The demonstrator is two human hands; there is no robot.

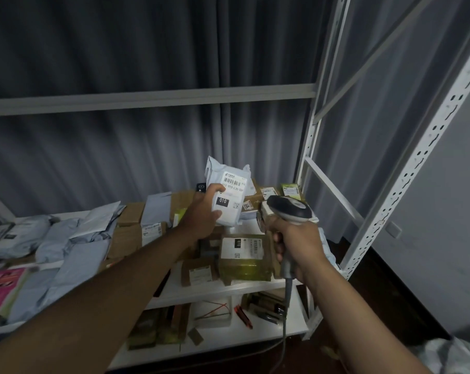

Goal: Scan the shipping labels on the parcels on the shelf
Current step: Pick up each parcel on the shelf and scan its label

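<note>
I am holding a white poly parcel (226, 195) up above the shelf (228, 288) in my left hand (204, 211), the grip closing around its left edge with the thumb lying across its shipping label (231, 194), which is facing me. My right hand (295, 247) is wrapping its grip around the handle of the barcode scanner (290, 209), whose head is sitting just right of the parcel. Below, a brown taped box (244, 257) and grey mailer bags (66, 247) are lying on the shelf.
</note>
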